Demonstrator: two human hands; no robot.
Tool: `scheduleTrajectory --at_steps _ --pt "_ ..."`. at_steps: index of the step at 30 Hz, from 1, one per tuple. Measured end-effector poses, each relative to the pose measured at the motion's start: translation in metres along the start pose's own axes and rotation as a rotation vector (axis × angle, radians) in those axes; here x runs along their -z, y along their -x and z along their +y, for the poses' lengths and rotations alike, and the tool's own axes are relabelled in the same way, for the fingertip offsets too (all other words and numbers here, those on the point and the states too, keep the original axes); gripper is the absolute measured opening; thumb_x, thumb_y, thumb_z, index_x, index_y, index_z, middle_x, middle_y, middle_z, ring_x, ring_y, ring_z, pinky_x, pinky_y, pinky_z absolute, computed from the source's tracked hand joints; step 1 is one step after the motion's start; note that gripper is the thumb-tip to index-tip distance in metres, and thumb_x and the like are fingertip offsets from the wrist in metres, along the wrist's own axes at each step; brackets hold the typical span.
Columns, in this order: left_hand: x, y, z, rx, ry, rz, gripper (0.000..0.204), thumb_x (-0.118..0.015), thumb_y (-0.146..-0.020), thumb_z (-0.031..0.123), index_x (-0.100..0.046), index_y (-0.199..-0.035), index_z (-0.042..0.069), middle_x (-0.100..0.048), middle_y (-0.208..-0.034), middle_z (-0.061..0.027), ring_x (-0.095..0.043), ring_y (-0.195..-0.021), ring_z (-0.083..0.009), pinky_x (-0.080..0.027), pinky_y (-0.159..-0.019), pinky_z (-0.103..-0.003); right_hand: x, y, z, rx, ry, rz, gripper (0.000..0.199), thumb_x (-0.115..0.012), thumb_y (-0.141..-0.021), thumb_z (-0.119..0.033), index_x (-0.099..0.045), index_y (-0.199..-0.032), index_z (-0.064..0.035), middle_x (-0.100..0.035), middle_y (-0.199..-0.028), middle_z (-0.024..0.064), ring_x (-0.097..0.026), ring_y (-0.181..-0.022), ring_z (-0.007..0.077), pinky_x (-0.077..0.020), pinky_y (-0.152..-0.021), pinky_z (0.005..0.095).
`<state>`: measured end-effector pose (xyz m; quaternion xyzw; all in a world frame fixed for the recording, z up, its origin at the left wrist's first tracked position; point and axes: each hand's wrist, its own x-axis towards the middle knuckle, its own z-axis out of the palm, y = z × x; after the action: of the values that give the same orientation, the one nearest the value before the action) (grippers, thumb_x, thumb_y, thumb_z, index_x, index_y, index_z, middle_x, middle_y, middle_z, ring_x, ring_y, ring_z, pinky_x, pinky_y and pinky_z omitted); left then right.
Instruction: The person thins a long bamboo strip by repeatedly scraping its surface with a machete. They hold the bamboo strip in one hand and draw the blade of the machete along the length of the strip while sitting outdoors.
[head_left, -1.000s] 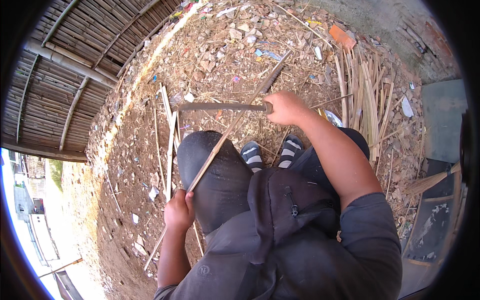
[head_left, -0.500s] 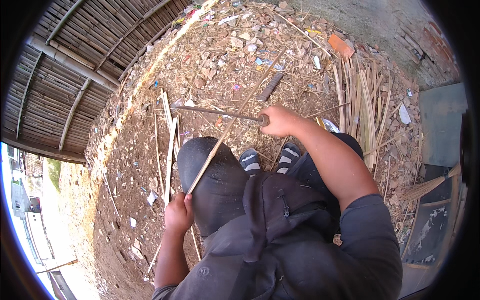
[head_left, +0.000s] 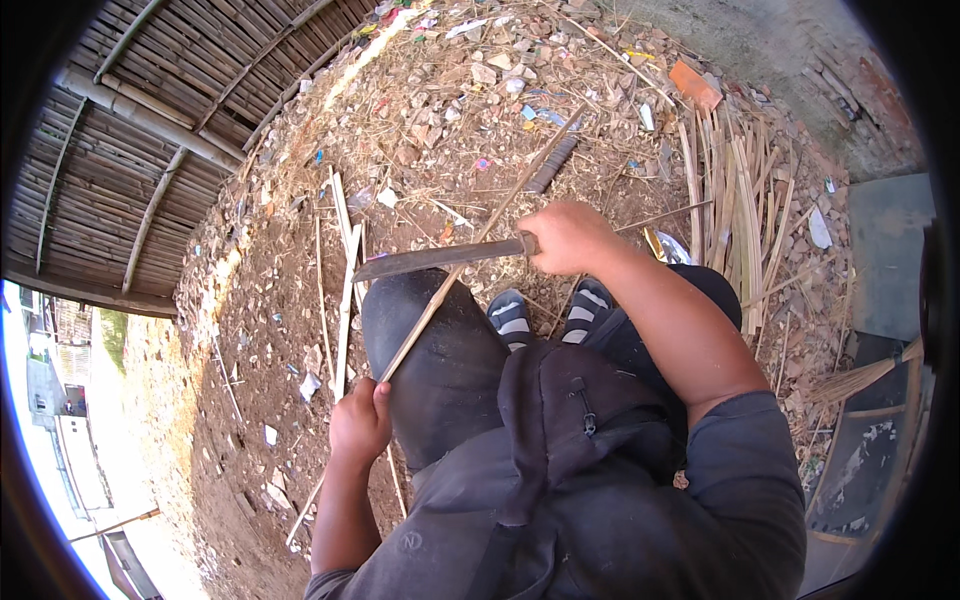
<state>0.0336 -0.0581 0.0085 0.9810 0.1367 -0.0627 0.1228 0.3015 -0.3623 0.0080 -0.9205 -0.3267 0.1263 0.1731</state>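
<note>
My left hand [head_left: 361, 421] is closed around the lower end of a long bamboo strip [head_left: 428, 313]. The strip slants up and away to the right, over my left knee. In my right hand [head_left: 568, 237] is the handle of a machete [head_left: 440, 259]. Its dark, broad blade points left and crosses the strip just beyond the knee, its flat side partly showing. Whether the edge bites into the strip I cannot tell. On the ground past the strip's far half lies a dark ridged cylindrical piece [head_left: 553, 165].
A bundle of split bamboo strips [head_left: 742, 215] lies to the right, by an orange tile piece [head_left: 695, 85]. More pale strips [head_left: 345, 260] lie on the left. Rubble covers the ground ahead. A bamboo-slat panel [head_left: 150, 130] stands far left, a broom [head_left: 865, 370] at the right.
The machete has turned in my right hand, from nearly edge-on to showing its broad side, and its tip has dropped nearer my knee. My left hand keeps its grip on the strip.
</note>
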Motion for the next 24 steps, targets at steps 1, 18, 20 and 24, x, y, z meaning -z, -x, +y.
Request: scheduleTrajectory --at_steps 1,18,20,24 --pt "-0.001 0.007 0.002 0.005 0.001 -0.011 0.041 -0.042 -0.105 0.041 -0.055 -0.090 0.005 -0.065 -0.073 -0.0251 -0.064 -0.071 -0.0496 -0.048 -0.063 -0.059 -0.002 0.000 0.009 -0.002 -0.004 -0.011 0.019 -0.066 -0.073 -0.019 -0.067 -0.088 -0.0074 -0.068 -0.083 0.0185 -0.068 -0.085 0.0388 -0.0534 -0.075 0.0504" --pt "0.005 -0.008 0.008 0.019 0.022 -0.019 0.044 -0.041 -0.106 0.039 -0.055 -0.086 0.002 -0.064 -0.075 -0.0269 -0.062 -0.073 -0.0507 -0.047 -0.064 -0.059 0.004 -0.006 0.023 -0.116 -0.064 0.096 0.022 -0.067 -0.074 -0.019 -0.070 -0.093 -0.0079 -0.070 -0.084 0.0188 -0.068 -0.082 0.0390 -0.0538 -0.074 0.0482" --pt "0.005 -0.006 0.006 -0.009 0.054 -0.027 0.044 -0.041 -0.106 0.039 -0.055 -0.086 0.002 -0.063 -0.075 -0.0274 -0.062 -0.073 -0.0510 -0.047 -0.064 -0.058 0.015 0.004 -0.006 -0.031 0.060 -0.046 0.025 -0.066 -0.076 -0.022 -0.070 -0.096 -0.0073 -0.071 -0.092 0.0175 -0.069 -0.093 0.0367 -0.0554 -0.080 0.0481" --pt "0.013 -0.015 0.005 -0.026 0.155 -0.056 0.048 -0.040 -0.107 0.040 -0.057 -0.084 0.000 -0.062 -0.074 -0.0281 -0.060 -0.072 -0.0517 -0.045 -0.063 -0.057 -0.004 -0.023 0.056 -0.250 -0.227 -0.057 0.032 -0.064 -0.077 -0.021 -0.070 -0.105 -0.0070 -0.071 -0.099 0.0199 -0.068 -0.098 0.0384 -0.0544 -0.086 0.0479"
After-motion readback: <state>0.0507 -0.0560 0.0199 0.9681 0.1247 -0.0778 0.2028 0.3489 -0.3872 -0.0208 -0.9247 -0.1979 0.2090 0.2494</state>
